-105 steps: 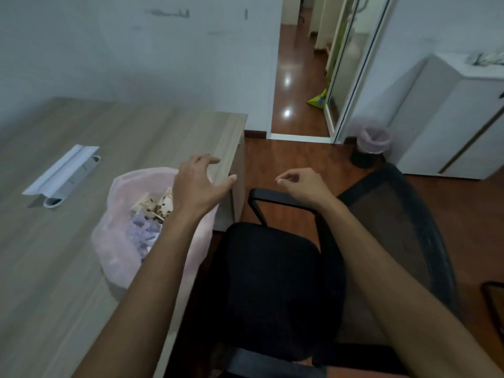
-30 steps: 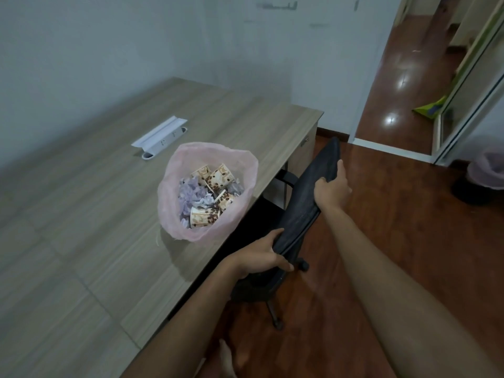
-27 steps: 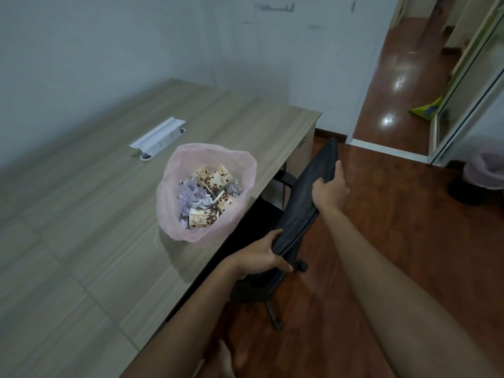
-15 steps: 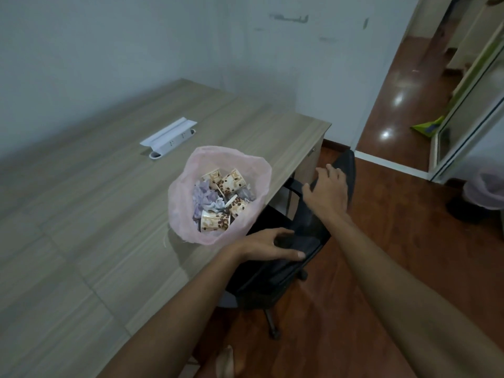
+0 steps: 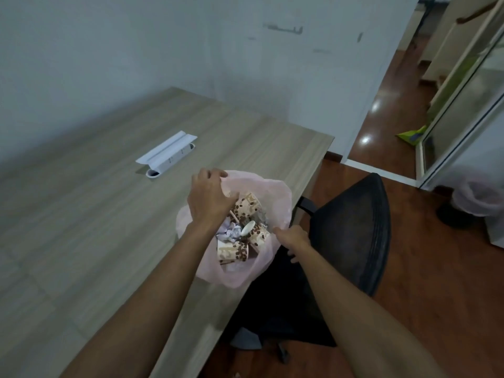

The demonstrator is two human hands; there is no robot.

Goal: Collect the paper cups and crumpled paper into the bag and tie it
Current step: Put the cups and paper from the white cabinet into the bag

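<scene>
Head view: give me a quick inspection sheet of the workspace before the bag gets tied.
Surface: wooden desk, pink bag at its right edge.
Job's things: bag untied, mouth open; paper cups and crumpled paper inside.
Clutter: white cable box set in the desk.
Hands: left hand at the bag's far rim; right hand at its near rim, grip unclear.
Cables: nothing seen.
Surroundings: black office chair beside the desk, lined bin on the floor, open doorway.

A pink bag (image 5: 275,197) of paper cups (image 5: 246,208) and crumpled paper (image 5: 229,231) sits at the desk's (image 5: 95,227) right edge; the left hand (image 5: 208,200) grips its far rim, the right hand (image 5: 293,240) its near rim.
</scene>
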